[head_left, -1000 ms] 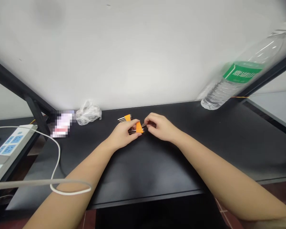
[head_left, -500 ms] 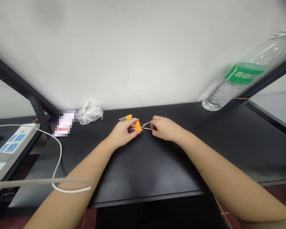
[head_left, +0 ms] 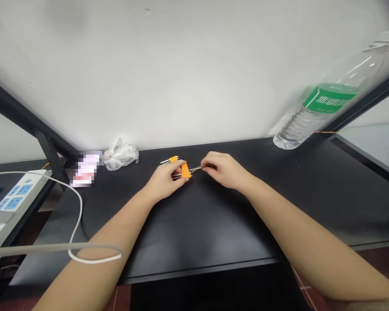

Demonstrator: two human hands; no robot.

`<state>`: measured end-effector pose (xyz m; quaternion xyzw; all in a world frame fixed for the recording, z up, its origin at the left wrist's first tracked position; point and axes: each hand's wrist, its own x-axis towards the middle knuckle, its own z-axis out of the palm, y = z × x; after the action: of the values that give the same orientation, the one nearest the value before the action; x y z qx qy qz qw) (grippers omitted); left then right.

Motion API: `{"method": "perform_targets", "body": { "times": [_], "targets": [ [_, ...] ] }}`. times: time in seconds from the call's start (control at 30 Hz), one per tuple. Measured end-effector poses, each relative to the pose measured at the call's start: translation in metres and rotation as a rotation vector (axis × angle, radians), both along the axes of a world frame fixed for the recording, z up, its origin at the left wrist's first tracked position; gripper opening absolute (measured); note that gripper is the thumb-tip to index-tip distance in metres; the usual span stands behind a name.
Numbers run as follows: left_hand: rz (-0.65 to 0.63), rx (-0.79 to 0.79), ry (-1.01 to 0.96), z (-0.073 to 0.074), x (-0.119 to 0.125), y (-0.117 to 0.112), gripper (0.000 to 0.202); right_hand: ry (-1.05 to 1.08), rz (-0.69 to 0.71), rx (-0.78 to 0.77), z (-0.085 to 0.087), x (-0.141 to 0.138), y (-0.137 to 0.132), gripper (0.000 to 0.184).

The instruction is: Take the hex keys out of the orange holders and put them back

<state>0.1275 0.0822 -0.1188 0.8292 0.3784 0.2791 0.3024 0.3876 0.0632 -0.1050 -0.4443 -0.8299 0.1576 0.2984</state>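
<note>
Both left hand and right hand bare, close together over a smooth black worktop. Gripped in the left hand: a small, tapered orange holder with slim silvery metal rods running through it. Pinched in the right hand: thin grey metal rods pointing left to the holder's edge; impossible to tell whether touching it. Just beyond the left hand, on the worktop, a second orange holder bearing metal rods. Farther back, a crumpled translucent plastic bag on the left and a clear, green-labelled plastic bottle on the right.
</note>
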Motion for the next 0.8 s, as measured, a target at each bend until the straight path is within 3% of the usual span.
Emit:
{"method": "perform_targets", "body": {
  "times": [0.3,0.5,0.67,0.8],
  "targets": [
    [-0.001,-0.034,-0.036,-0.001,0.000,0.000,0.048,0.062,0.035,0.037,-0.001,0.000,0.000,0.015],
    [-0.071,-0.048,-0.066,0.004,0.004,-0.005,0.042,0.132,0.093,-0.036,-0.002,-0.015,-0.009,0.017],
    [-0.100,-0.036,-0.074,0.009,0.007,-0.009,0.034,0.313,0.084,-0.236,-0.006,-0.024,-0.010,0.015],
    [-0.062,-0.079,-0.173,0.006,0.007,-0.011,0.043,0.523,0.123,-0.579,-0.009,-0.021,-0.004,0.018]
  ]
}}
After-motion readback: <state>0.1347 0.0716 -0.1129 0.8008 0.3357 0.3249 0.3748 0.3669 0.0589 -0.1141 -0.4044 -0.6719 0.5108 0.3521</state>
